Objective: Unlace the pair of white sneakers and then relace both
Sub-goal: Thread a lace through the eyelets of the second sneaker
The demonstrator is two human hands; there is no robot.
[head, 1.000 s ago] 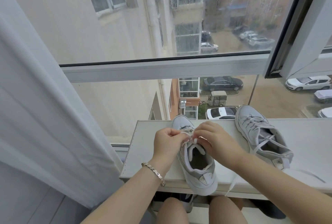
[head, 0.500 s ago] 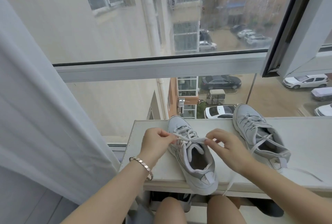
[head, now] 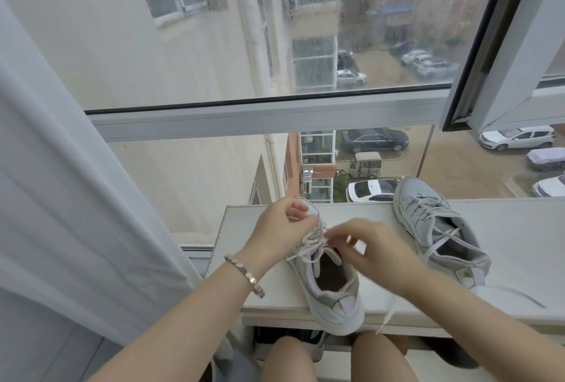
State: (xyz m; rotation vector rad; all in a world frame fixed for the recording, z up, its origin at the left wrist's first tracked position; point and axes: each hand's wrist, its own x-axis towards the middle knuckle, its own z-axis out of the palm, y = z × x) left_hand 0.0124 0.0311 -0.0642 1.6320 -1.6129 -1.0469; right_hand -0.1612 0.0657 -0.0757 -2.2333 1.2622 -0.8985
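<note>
Sneaker (head: 331, 290), white with grey panels, lies at the front edge of the ledge (head: 519, 247), heel overhanging, dark lining showing in its mouth. Above its tongue the left hand (head: 279, 227) and right hand (head: 377, 248) each pinch the flat white lace (head: 305, 244) with curled fingers, though blur hides the exact grip. The second sneaker (head: 440, 231), loosely laced, lies further right on the ledge, toe at its back edge. A metal bracelet (head: 244, 274) circles the left wrist. A sheer curtain (head: 61, 182) hangs left of the ledge.
</note>
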